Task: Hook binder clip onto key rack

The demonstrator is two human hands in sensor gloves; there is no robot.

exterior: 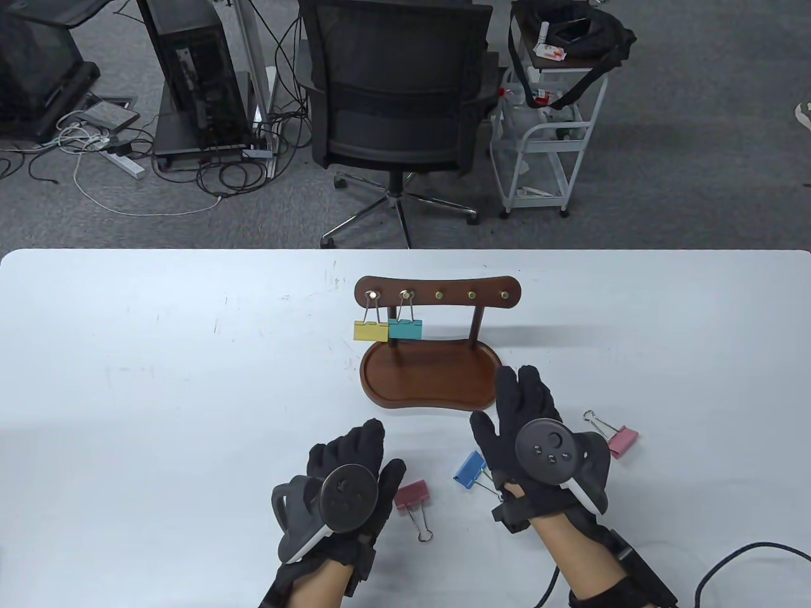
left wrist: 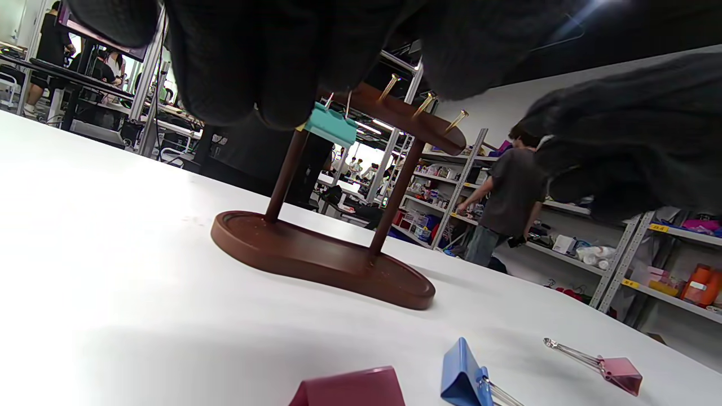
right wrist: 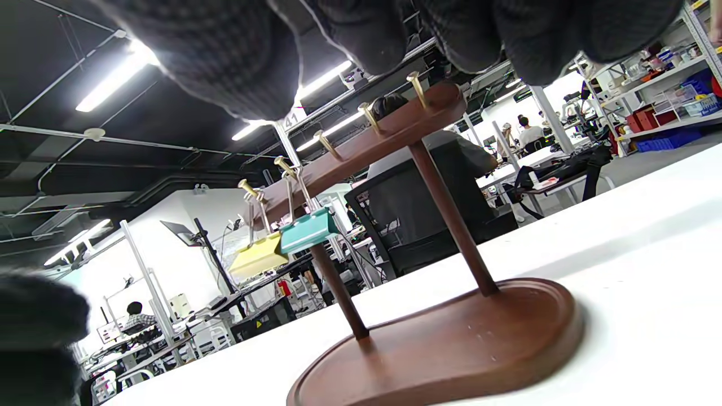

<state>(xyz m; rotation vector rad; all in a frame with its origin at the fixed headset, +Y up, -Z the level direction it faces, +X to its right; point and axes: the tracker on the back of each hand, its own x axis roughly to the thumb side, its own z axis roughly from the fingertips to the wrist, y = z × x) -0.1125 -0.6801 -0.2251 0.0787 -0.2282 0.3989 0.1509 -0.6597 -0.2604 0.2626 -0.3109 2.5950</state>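
Note:
A dark wooden key rack with brass pegs stands mid-table on an oval base. A yellow binder clip and a teal one hang on its two left pegs; the other pegs are bare. On the table lie a blue clip, a dark pink clip and a light pink clip. My left hand is open and empty beside the dark pink clip. My right hand is open and empty, fingers spread, between the blue and light pink clips. The rack also shows in the left wrist view and right wrist view.
The white table's far edge lies behind the rack. Beyond it stand an office chair, a white cart and a computer tower with cables on the floor.

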